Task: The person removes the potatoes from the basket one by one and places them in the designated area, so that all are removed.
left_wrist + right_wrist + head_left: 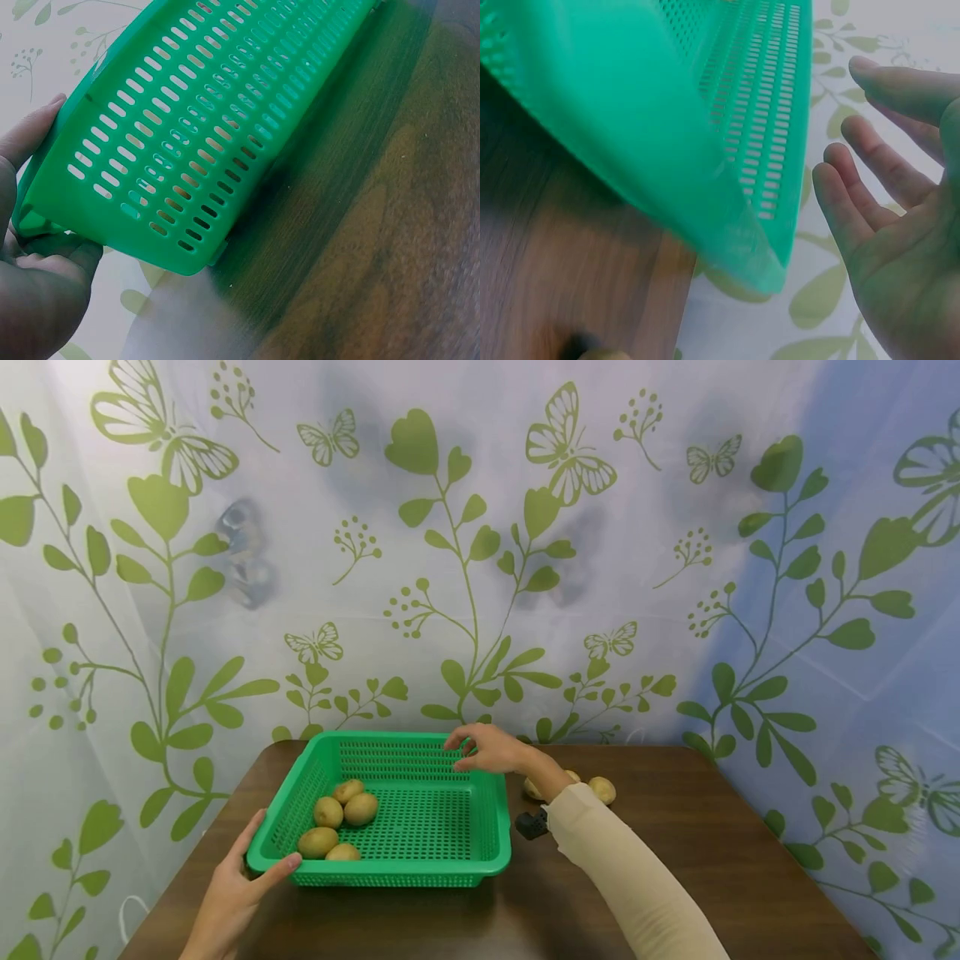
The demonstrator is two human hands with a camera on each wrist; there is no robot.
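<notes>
A green plastic basket point(420, 868) with slotted walls stands on the brown table. Several potatoes point(361, 809) lie in its left half. At the front left corner, my left hand point(232, 889) grips the rim, thumb on top and fingers beneath; the left wrist view shows this hand point(45, 292) at the basket's end. My right hand point(487, 749) hovers by the back right corner, fingers loosely bent and holding nothing. Seen from the right wrist, that hand point(900, 202) is apart from the basket wall point(769, 112).
To the right of the basket, more potatoes point(602, 790) lie on the table point(690, 835), partly hidden by my right forearm. A small black object point(531, 824) shows beside the right sleeve. A curtain point(480, 568) with green leaves and butterflies hangs behind the table.
</notes>
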